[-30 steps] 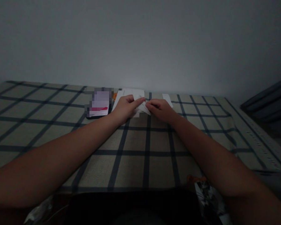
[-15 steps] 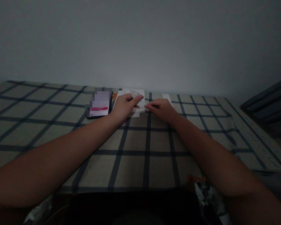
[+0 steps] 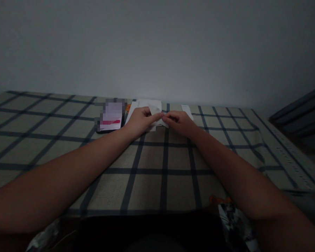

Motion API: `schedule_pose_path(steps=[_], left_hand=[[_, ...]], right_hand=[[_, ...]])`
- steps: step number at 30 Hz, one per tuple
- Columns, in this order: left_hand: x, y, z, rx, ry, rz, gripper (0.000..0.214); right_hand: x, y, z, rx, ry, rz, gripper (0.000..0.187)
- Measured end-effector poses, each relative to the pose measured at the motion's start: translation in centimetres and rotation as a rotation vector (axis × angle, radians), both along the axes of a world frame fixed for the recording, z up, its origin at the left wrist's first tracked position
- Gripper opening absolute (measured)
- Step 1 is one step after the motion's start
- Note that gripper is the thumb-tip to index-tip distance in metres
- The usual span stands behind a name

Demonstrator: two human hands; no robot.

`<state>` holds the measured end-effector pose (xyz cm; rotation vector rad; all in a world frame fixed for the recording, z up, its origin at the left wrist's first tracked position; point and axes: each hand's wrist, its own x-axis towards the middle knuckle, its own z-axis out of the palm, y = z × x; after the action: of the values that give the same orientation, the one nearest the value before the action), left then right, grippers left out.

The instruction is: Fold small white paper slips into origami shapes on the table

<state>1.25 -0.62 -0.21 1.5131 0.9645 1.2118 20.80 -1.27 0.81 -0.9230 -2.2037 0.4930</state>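
Between my hands is a thin sheet of white paper (image 3: pixel 154 110), bent and partly hidden by fingers. My left hand (image 3: pixel 141 118) grips it, thumb stretched along the near side toward the right. My right hand (image 3: pixel 179 120) pinches the paper's right end between thumb and forefinger, and the two hands' fingertips almost meet. More white paper (image 3: pixel 147 103) lies flat on the cloth under and behind the left hand. A separate white strip (image 3: pixel 187 110) lies just behind the right hand.
A phone (image 3: pixel 111 117) with a lit, partly blurred screen lies left of the papers, with a small orange thing (image 3: pixel 127 107) beside it. A checked cloth (image 3: pixel 152 189) covers the table up to the grey wall (image 3: pixel 157 49). Dark slatted furniture (image 3: pixel 301 119) stands at right.
My left thumb has slid right to meet my right fingertips. The sheet's raised part has folded lower and its right end bends down between the hands.
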Motion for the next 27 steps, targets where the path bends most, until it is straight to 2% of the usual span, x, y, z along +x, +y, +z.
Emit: schedule_pose_path(steps=[6, 13, 21, 27], left_hand=[[0.23, -0.28, 0.03, -0.072, -0.138, -0.035, 0.032], [0.25, -0.22, 0.24, -0.131, -0.209, -0.048, 0.033], [0.41, -0.11, -0.15, 0.034, -0.13, -0.035, 0.033], [0.36, 0.26, -0.22, 0.063, -0.197, 0.016, 0.032]], right_hand=[[-0.33, -0.35, 0.5, 0.018, -0.024, 0.01, 0.032], [-0.58, -0.18, 0.17, -0.066, 0.091, 0.024, 0.032], [-0.63, -0.11, 0.38, -0.103, 0.101, 0.017, 0.029], [-0.27, -0.05, 0.54, -0.101, 0.058, -0.005, 0.025]])
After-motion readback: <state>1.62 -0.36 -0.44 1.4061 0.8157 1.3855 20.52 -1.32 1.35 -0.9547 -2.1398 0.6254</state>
